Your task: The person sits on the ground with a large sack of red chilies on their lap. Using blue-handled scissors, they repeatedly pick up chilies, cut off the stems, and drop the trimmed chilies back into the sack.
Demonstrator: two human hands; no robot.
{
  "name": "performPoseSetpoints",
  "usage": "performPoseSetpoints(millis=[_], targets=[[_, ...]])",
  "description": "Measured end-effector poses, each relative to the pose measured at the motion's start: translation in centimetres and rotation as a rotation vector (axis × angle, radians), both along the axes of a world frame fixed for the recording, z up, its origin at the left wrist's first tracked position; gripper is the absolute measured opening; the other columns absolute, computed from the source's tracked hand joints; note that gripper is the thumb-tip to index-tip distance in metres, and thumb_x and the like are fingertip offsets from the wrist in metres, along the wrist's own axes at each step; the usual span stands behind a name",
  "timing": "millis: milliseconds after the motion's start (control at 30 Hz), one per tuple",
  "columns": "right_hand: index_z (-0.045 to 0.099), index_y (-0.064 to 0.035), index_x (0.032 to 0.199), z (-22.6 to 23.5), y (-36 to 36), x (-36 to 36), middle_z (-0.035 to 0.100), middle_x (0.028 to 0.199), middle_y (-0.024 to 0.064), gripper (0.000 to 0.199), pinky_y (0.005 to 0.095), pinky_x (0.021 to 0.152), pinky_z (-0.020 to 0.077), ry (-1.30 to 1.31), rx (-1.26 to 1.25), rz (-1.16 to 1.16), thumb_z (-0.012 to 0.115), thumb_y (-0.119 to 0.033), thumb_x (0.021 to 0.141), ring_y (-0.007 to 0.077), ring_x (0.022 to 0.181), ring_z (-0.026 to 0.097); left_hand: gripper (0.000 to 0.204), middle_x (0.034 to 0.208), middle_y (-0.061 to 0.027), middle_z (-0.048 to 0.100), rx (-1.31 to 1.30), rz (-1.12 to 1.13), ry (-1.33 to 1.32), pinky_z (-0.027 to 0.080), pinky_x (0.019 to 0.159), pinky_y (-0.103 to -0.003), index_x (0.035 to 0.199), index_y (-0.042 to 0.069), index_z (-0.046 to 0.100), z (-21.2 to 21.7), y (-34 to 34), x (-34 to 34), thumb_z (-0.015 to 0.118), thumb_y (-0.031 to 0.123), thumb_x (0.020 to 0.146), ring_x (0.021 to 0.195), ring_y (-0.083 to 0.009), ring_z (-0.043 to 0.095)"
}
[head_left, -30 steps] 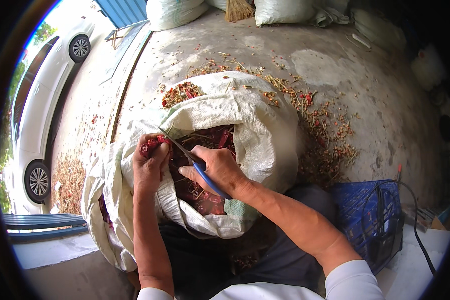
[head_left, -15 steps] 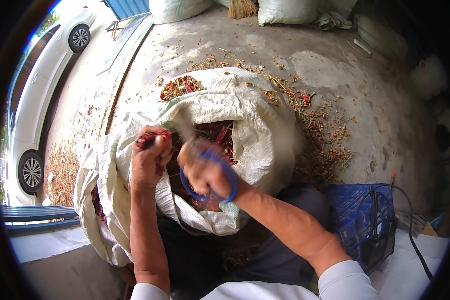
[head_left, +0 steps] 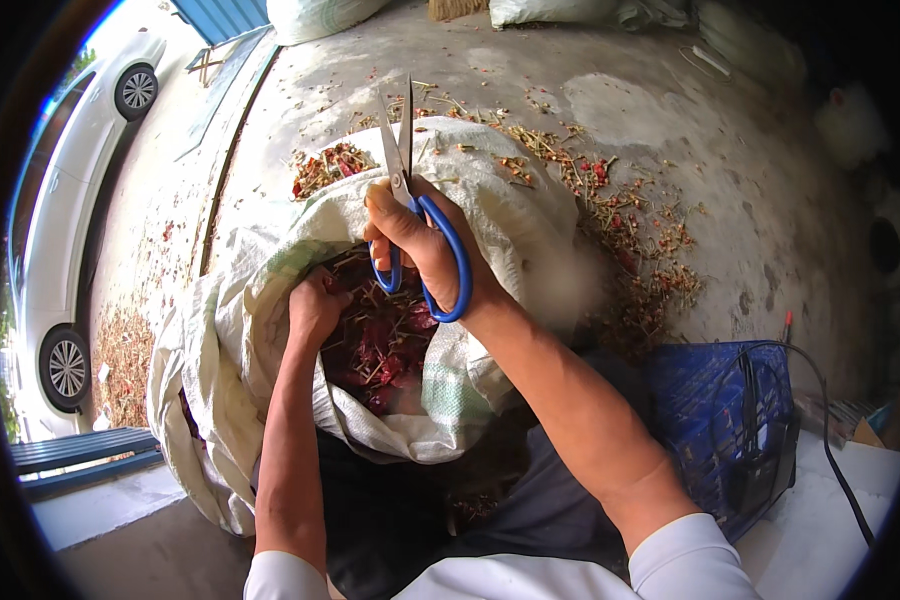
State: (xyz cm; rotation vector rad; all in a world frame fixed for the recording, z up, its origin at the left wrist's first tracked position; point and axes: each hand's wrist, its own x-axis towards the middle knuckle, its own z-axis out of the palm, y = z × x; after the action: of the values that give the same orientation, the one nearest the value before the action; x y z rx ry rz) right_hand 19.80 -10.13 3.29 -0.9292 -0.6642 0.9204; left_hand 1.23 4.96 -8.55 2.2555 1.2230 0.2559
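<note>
My right hand (head_left: 425, 235) is closed round a pair of scissors (head_left: 400, 175) with blue loop handles. Their metal blades point away from me, slightly apart, above the far rim of a white woven sack (head_left: 370, 425). Dried red chillies (head_left: 395, 355) with pale stems lie inside the open sack. My left hand (head_left: 315, 305) is down at the left side of the sack's mouth, its fingers curled inward over the chillies. The fingertips are partly hidden, and whatever they grip does not show.
Cut stems and chilli bits (head_left: 625, 230) litter the concrete floor beyond and right of the sack, with a small heap (head_left: 330, 168) on its rolled edge. A blue plastic crate (head_left: 725, 420) with a black cable stands at my right. A white car (head_left: 80, 210) is parked at left.
My left hand has dropped from above the sack into its mouth, and the red chillies it held no longer show. My right hand has risen away from me with the scissors.
</note>
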Motion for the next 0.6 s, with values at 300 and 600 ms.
performPoseSetpoints(millis=[300, 600], targets=[[0.058, -0.0068, 0.096, -0.9, -0.1, 0.7, 0.059, 0.078, 0.0015, 0.042, 0.0256, 0.059, 0.0490, -0.056, -0.094, 0.009, 0.065, -0.048, 0.095, 0.0081, 0.067, 0.057, 0.019, 0.094, -0.0237, 0.070, -0.015, -0.291, 0.385, 0.054, 0.076, -0.051, 0.091, 0.005, 0.068, -6.2, 2.9, -2.4, 0.070, 0.021, 0.080, 0.089, -0.0398, 0.069], [0.057, -0.0061, 0.094, -1.3, 0.0, -0.4, 0.056, 0.074, 0.0001, 0.042, 0.0234, 0.057, 0.0470, -0.141, -0.139, 0.078, 0.065, -0.047, 0.095, 0.0079, 0.063, 0.054, 0.031, 0.085, -0.0151, 0.071, -0.038, -0.125, 0.276, 0.053, 0.075, -0.042, 0.090, 0.003, 0.068, -5.1, 0.8, -1.8, 0.081, 0.017, 0.065, 0.083, -0.0309, 0.069]])
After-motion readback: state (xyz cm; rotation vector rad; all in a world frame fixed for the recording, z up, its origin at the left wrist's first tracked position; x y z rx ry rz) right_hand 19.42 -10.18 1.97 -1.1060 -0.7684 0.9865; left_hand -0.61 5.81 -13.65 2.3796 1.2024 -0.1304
